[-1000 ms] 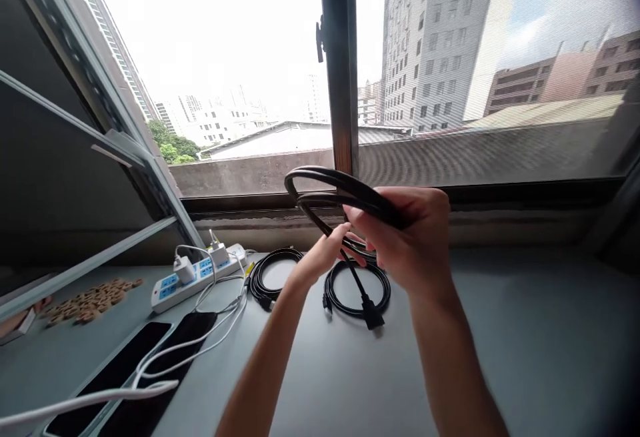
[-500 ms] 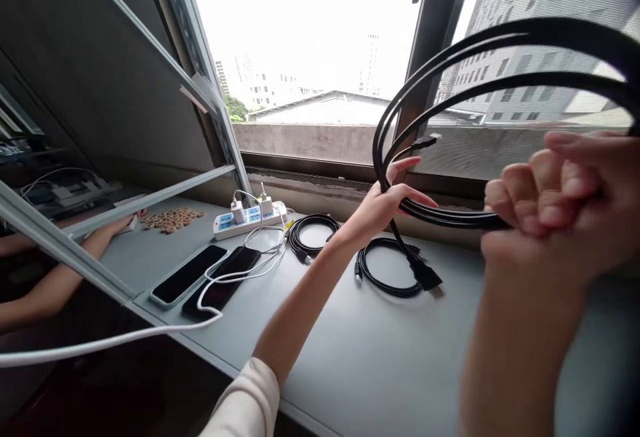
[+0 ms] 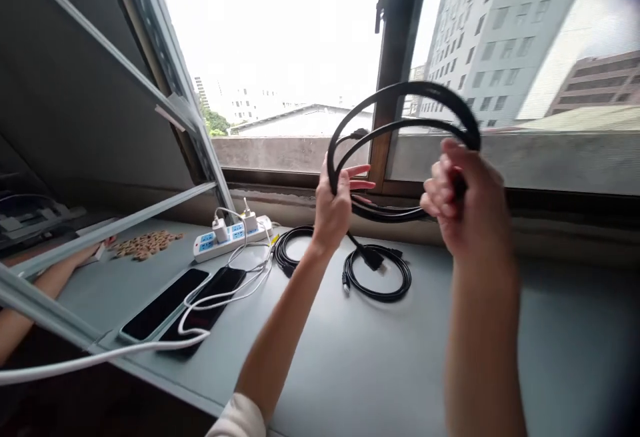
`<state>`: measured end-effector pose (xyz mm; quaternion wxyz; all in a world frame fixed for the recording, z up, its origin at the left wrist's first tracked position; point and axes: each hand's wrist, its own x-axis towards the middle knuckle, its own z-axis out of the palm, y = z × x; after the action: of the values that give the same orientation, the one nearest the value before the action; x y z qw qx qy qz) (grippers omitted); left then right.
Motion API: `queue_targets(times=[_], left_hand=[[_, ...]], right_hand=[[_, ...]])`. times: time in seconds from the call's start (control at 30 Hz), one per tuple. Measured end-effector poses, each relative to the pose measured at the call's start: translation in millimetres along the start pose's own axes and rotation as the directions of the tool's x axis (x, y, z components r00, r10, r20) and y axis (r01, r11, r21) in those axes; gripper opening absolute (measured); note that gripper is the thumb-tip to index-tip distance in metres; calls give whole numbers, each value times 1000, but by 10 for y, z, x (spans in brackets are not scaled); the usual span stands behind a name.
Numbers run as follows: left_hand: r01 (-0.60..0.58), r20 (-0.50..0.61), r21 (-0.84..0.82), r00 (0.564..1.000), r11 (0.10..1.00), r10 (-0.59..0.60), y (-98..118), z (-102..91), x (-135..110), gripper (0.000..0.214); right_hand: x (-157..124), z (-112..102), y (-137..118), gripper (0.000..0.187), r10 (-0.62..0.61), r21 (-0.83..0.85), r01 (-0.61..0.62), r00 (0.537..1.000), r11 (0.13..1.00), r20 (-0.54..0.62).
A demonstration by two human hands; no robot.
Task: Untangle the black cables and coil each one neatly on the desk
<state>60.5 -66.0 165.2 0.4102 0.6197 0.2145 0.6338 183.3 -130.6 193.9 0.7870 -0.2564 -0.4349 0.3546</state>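
Note:
A looped black cable (image 3: 411, 88) is held up in front of the window, above the table. My left hand (image 3: 334, 213) grips its left side in the crook between thumb and fingers, the fingers stretched out past the loops. On the opposite side, my right hand (image 3: 470, 187) is closed in a fist around the coil. One end, with a flat black plug (image 3: 373, 258), hangs below my left hand over a second coiled black cable (image 3: 377, 300) on the table. Another black coil (image 3: 283, 243) lies further left, partly hidden by my left forearm.
Left on the grey table (image 3: 345, 370) are a white power strip (image 3: 233, 238) with chargers, two phones (image 3: 167, 303) under white cords, and small brown pieces (image 3: 147, 245). Another person's arm (image 3: 60, 277) reaches in behind a metal frame (image 3: 120, 211).
The held loops have drawn in smaller and sit lower and further left in view. My right hand has moved left and away from the camera, nearer my left hand. The view has shifted right.

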Motion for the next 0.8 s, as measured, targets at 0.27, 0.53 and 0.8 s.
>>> queue_targets(times=[0.27,0.53,0.8], left_hand=[[-170,-14,3,985,985,170,-13,-129,45,18],[-186,-17,134,982,973,190,137,-209,14,17],[-140,-10,165,990,976,144,273,-252,-1,20]], right_hand=[[28,-99,101,14,-292,-493,286,954,822,67],[69,-124,149,27,-426,-619,329,905,713,-10],[123,-227,248,26,-280,-667,281,953,690,113]])
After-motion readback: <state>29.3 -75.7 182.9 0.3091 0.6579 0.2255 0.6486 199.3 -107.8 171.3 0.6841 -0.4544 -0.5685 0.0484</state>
